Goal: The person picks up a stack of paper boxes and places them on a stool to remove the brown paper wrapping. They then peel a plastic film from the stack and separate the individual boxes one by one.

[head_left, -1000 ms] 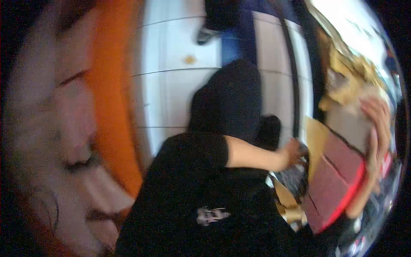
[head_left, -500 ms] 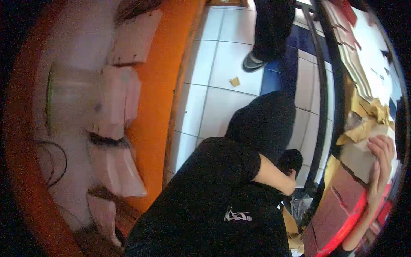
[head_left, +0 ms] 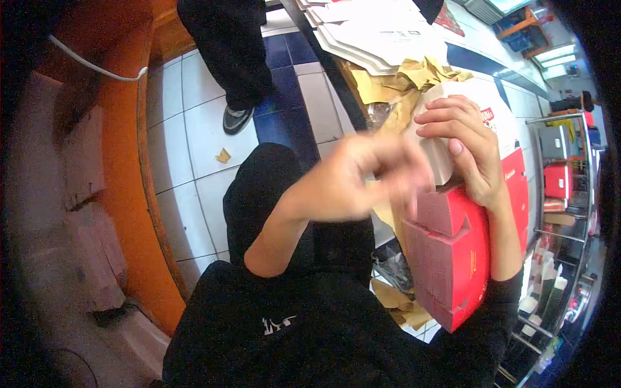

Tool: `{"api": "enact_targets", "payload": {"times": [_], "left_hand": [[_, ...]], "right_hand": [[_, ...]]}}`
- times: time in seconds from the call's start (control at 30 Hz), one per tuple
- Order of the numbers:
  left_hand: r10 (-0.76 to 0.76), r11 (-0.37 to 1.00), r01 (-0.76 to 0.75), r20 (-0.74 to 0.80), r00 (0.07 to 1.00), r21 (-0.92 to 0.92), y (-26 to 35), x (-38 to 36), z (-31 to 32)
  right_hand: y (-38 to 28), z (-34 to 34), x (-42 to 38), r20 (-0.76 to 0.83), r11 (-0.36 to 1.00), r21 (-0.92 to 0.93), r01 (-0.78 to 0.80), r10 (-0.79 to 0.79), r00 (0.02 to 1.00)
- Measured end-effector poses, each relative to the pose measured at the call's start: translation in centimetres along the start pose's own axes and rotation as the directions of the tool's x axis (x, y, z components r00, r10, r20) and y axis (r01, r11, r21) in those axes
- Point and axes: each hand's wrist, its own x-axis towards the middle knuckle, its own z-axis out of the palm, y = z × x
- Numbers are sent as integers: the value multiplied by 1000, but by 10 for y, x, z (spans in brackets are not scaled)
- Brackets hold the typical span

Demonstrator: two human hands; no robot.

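My right hand (head_left: 469,139) lies over white cardboard (head_left: 435,155) at the right, its back up, with the fingers a little apart and bent across the surface. Blurred by motion, my left hand (head_left: 365,181) hangs just left of it; its fingers are smeared and nothing can be made out in them. Below my right hand is a stack of flat red cardboard pieces (head_left: 462,258), their pinkish edges facing left. Crumpled brown paper (head_left: 424,74) touches the far side of the white cardboard.
Flat white cardboard sheets (head_left: 381,39) lie at the top. A person's dark trouser leg (head_left: 226,52) and shoe (head_left: 238,120) stand on the tiled floor (head_left: 194,161). An orange panel (head_left: 123,194) runs down the left, and a metal rack (head_left: 563,233) is at the right.
The view has swung right, showing more of the cardboard and the rack. My left hand has risen from low beside the stack to near my right hand, which remains on the cardboard.
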Motion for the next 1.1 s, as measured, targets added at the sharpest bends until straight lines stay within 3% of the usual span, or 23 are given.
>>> {"api": "enact_targets", "payload": {"times": [0.03, 0.07, 0.1, 0.2, 0.23, 0.27, 0.33, 0.43, 0.63, 0.83, 1.1], "left_hand": [[106, 994, -103, -215, 971, 26, -6, 5, -1], [201, 979, -190, -419, 885, 70, -17, 11, -4], [220, 955, -284, -438, 872, -87, -38, 12, -11], [414, 910, -332, -537, 736, 247, -72, 20, 8], [393, 915, -283, -475, 787, 289, -78, 16, 11], [416, 905, -311, -463, 782, 289, -86, 16, 16], [510, 800, -273, -366, 778, 534, -89, 12, 21], [512, 751, -210, -352, 784, 625, -90, 11, 30], [532, 782, -237, -418, 737, 577, -97, 13, 34], [523, 775, -221, -405, 750, 592, -95, 12, 32], [614, 670, -254, -329, 717, 697, -102, 14, 33]], "right_hand": [[-1, 1, 0, -10, 1000, 3, -2, 2, 1000], [-1, 1, 0, -20, 1000, 11, -6, 7, 1000], [-2, 1, 1, -28, 1000, 5, -2, 3, 1000], [-2, 0, 0, -65, 999, 34, 34, -32, 997], [-2, -1, 0, -64, 997, 34, 63, -61, 996], [-2, -2, 0, -61, 995, 35, 88, -86, 994], [-1, -2, -1, -65, 991, 43, 129, -126, 990], [-3, -1, -2, -90, 989, 44, 139, -134, 987], [-1, -1, -5, -77, 988, 45, 146, -142, 987], [-2, 3, -6, -73, 985, 29, 172, -169, 983], [-3, 3, -9, -73, 990, 25, 141, -139, 988]]}}
